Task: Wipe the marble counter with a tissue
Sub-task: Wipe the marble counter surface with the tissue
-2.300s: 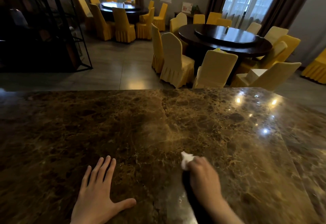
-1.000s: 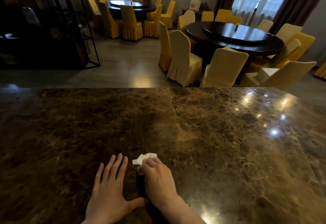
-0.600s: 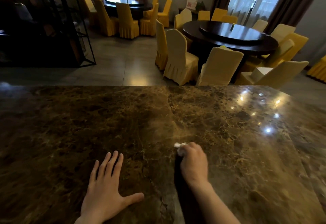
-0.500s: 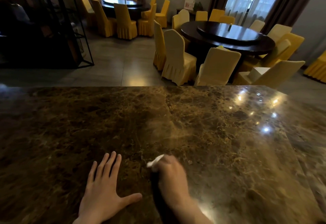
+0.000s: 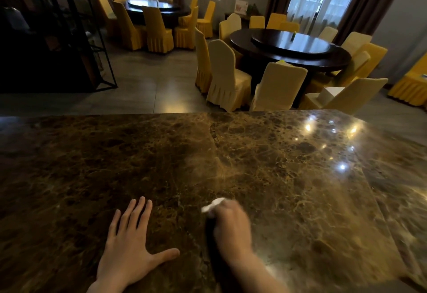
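Note:
A wide brown marble counter point(image 5: 288, 177) with golden veins fills the lower half of the head view. My right hand point(image 5: 231, 228) presses a small white tissue point(image 5: 211, 206) onto the marble near the front middle; only a crumpled tip of the tissue sticks out past the fingers, and the hand is motion-blurred. To its left my left hand point(image 5: 131, 244) lies flat on the counter, palm down with fingers spread, holding nothing. A hand's width of marble separates the two hands.
The counter's far edge point(image 5: 161, 113) runs across the middle of the view. Beyond it are a tiled floor, a round dark dining table point(image 5: 288, 50) ringed by yellow-covered chairs point(image 5: 226, 78), a second such table point(image 5: 154, 7) farther back, and a black metal shelf point(image 5: 76, 38) at left.
My right hand swept the tissue left and right across the marble, and stands slightly right of its place half a second ago. My left hand has stayed flat in the same spot.

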Tool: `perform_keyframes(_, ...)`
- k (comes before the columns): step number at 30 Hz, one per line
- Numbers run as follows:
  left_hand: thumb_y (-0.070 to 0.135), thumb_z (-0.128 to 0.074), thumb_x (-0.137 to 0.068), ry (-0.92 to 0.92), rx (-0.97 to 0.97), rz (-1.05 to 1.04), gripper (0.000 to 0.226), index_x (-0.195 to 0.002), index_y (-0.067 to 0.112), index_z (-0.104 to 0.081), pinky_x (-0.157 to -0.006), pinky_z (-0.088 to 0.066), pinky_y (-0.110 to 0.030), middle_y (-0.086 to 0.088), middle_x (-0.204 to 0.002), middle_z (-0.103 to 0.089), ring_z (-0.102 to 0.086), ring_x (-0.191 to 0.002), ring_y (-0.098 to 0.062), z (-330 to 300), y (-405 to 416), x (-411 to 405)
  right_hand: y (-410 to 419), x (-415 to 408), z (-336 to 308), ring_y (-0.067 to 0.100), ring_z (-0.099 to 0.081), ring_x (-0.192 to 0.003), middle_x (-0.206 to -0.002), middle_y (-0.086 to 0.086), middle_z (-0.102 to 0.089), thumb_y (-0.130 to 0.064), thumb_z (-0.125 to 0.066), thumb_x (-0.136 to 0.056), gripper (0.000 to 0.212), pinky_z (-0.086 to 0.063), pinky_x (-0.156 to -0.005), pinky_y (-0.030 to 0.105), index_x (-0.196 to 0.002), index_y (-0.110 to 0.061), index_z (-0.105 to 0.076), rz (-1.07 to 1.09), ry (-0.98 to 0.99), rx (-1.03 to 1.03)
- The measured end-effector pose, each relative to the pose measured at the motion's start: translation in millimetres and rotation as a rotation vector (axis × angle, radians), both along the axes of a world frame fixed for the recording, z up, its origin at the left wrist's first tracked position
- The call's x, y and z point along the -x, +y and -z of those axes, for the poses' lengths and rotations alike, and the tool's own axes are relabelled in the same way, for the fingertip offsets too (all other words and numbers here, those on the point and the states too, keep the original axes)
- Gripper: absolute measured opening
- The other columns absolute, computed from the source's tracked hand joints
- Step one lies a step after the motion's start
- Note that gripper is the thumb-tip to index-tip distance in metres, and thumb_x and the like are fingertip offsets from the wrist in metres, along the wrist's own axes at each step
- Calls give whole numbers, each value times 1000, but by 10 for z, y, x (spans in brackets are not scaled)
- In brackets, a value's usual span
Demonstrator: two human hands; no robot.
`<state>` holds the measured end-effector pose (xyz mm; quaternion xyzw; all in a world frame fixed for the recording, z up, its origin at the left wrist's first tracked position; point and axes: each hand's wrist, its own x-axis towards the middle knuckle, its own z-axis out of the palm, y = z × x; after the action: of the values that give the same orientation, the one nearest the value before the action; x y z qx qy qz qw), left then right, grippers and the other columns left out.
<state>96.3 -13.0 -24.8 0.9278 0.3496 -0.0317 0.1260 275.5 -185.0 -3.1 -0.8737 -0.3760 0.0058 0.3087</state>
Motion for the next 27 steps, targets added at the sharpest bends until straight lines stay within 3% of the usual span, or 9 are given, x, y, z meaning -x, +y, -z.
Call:
perform_keyframes(3, 118, -15, -47, 7, -1, 1, 146, -154, 27, 28, -130, 14, -47, 9, -168, 26, 28, -153, -11, 8, -7, 11, -21, 494, 73, 5, -62, -92, -92, -16, -68, -22, -83, -72, 18, -49, -66, 17, -81, -32, -70, -350, -2, 23)
perform_keyframes(5, 118, -14, -46, 0, 1, -1, 147, -154, 28, 28, -130, 15, -47, 9, -168, 27, 30, -153, -11, -2, -1, 5, -173, 274, 75, 2, -61, -92, -94, -19, -70, -25, -79, -77, 12, -53, -71, 22, -85, -33, -72, -370, -32, 2)
perform_keyframes(7, 118, -15, -46, -1, 12, -11, 147, -155, 29, 27, -130, 15, -48, 10, -167, 28, 31, -153, -11, 25, 65, 29, -240, -233, 47, 2, -62, -96, -99, -18, -73, -22, -73, -83, 14, -53, -81, 27, -90, -33, -77, -113, -43, 3)
perform_keyframes(9, 118, -16, -46, -1, 7, -17, 147, -155, 30, 27, -130, 15, -48, 11, -167, 29, 30, -153, -11, 44, 36, 36, -432, -842, -31, 16, -67, -98, -99, -9, -76, -15, -71, -83, 21, -52, -80, 29, -93, -31, -81, 187, -40, 82)
perform_keyframes(11, 118, -17, -46, -26, 6, -19, 148, -157, 30, 24, -129, 16, -48, 12, -167, 27, 29, -153, -11, 41, 4, 37, -524, -1189, -64, 32, -68, -95, -94, 4, -75, -8, -69, -83, 23, -49, -73, 34, -92, -24, -82, 371, -35, 142)
perform_keyframes(13, 118, -19, -47, -39, -4, -10, 148, -159, 29, 20, -129, 16, -47, 11, -168, 25, 29, -154, -11, 31, -12, 24, -367, -1140, -21, 34, -66, -96, -98, 8, -75, -3, -67, -84, 23, -50, -76, 36, -95, -17, -82, 460, -38, 128)
perform_keyframes(17, 118, -22, -48, -58, 9, -5, 148, -159, 29, 19, -129, 17, -46, 12, -168, 24, 29, -153, -10, 24, -1, -7, 322, -494, 34, 19, -61, -108, -109, 0, -73, -3, -63, -89, 25, -51, -91, 33, -100, -18, -79, 194, -50, 11)
perform_keyframes(22, 118, -16, -45, -12, -19, -11, 147, -155, 30, 26, -130, 14, -49, 9, -168, 26, 29, -154, -13, 36, 20, 10, 444, -105, 40, 16, -56, -111, -118, -5, -70, -6, -65, -89, 30, -54, -89, 33, -112, -24, -74, -340, -135, 77)
perform_keyframes(27, 118, -19, -46, -46, 10, 1, 147, -157, 31, 25, -128, 18, -46, 13, -167, 27, 31, -152, -10, 38, 24, 10, 283, -516, -69, 18, -59, -102, -106, -4, -71, -3, -62, -90, 28, -52, -80, 31, -106, -21, -76, -1, -124, 145)
